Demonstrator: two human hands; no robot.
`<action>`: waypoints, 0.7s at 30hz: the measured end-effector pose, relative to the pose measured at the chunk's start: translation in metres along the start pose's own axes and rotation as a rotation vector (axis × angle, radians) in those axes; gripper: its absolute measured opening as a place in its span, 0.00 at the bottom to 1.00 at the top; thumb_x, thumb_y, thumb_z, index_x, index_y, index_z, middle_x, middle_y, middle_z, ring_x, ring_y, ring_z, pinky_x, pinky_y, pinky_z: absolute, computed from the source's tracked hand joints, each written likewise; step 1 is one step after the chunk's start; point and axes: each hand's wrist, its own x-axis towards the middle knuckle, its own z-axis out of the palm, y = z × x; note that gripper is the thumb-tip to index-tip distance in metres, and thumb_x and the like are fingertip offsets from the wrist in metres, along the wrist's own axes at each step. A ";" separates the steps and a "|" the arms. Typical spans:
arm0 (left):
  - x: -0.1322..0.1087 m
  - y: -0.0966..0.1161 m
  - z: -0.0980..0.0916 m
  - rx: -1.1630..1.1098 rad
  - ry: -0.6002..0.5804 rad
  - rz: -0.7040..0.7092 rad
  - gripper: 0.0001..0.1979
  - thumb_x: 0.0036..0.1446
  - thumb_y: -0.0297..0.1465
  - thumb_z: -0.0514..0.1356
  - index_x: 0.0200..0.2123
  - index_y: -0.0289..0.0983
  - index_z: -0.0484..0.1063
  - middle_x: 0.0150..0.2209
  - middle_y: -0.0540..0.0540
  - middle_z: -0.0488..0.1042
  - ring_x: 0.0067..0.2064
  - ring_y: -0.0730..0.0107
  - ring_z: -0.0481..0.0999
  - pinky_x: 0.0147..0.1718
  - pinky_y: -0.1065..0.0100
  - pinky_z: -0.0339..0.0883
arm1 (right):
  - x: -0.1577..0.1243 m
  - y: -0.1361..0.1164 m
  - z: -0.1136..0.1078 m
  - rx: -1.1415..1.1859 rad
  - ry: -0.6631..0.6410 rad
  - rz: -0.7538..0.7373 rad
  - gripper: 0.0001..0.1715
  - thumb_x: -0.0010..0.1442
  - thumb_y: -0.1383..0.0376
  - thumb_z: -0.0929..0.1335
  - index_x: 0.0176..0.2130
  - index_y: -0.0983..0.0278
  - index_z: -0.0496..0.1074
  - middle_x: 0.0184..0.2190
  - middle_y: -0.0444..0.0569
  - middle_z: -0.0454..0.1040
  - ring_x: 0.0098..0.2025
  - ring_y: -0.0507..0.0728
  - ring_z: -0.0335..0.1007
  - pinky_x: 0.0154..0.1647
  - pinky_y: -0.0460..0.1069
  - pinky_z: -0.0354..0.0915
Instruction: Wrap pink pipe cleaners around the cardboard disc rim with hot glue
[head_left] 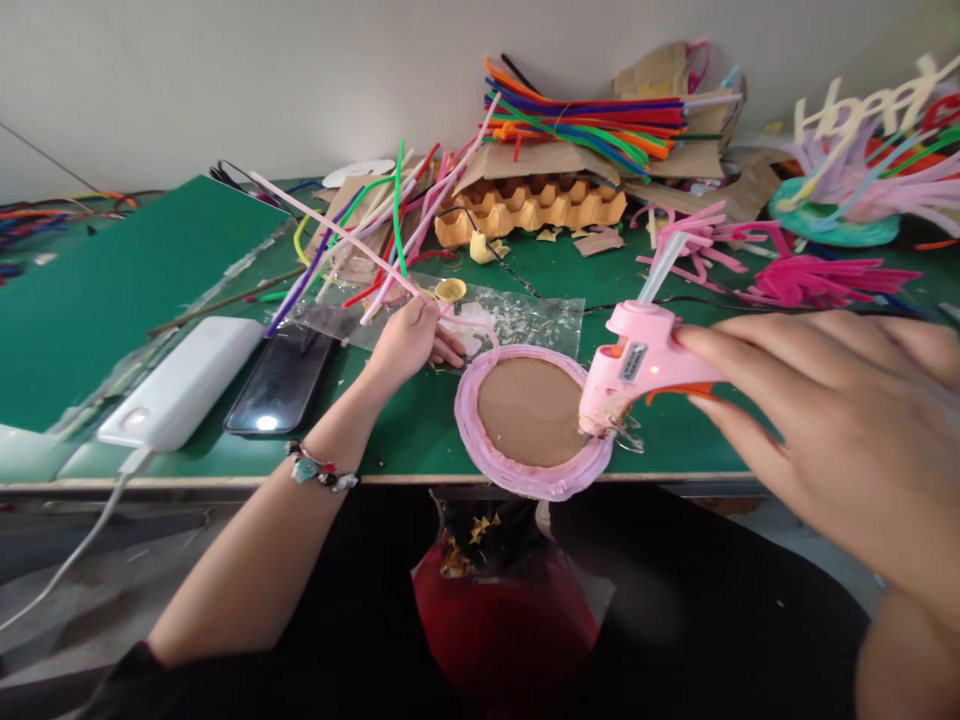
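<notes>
A round brown cardboard disc (531, 410) with a pink and lilac pipe-cleaner rim (474, 430) lies at the table's front edge, slightly overhanging it. Beyond its upper left side, my left hand (416, 345) pinches a long pale pink pipe cleaner (330, 228), whose curved end reaches the rim. My right hand (825, 420) is wrapped round the handle of a pink glue gun (634, 355) with a clear glue stick standing out of its back. The gun's nozzle points down at the disc's right edge; whether it touches is unclear.
A white power bank (184, 380) and a black phone (281, 385) lie at left. Loose pipe cleaners (397, 215), an egg carton (532, 208) and a coloured bundle (585, 115) stand behind. Pink pieces (825, 280) and a "Happy" decoration (836, 225) are at right.
</notes>
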 end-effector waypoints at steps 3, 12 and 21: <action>0.000 0.001 0.000 0.001 -0.002 -0.002 0.07 0.58 0.27 0.43 0.27 0.38 0.53 0.14 0.55 0.69 0.15 0.76 0.71 0.13 0.80 0.58 | 0.000 -0.001 0.000 0.015 0.013 0.010 0.19 0.63 0.61 0.52 0.42 0.66 0.65 0.33 0.53 0.69 0.31 0.59 0.60 0.29 0.54 0.54; 0.001 0.000 0.001 -0.012 -0.009 0.004 0.08 0.59 0.27 0.42 0.26 0.38 0.52 0.12 0.56 0.68 0.14 0.77 0.71 0.12 0.81 0.56 | 0.000 0.001 0.001 -0.060 0.024 0.018 0.19 0.62 0.62 0.54 0.43 0.68 0.66 0.33 0.54 0.69 0.31 0.60 0.59 0.29 0.53 0.52; 0.000 0.001 0.000 -0.019 -0.013 0.004 0.08 0.58 0.27 0.44 0.26 0.38 0.53 0.14 0.53 0.71 0.15 0.76 0.72 0.13 0.81 0.57 | 0.003 0.004 0.009 -0.105 0.054 0.040 0.17 0.62 0.61 0.56 0.41 0.66 0.67 0.32 0.52 0.69 0.30 0.59 0.57 0.29 0.52 0.51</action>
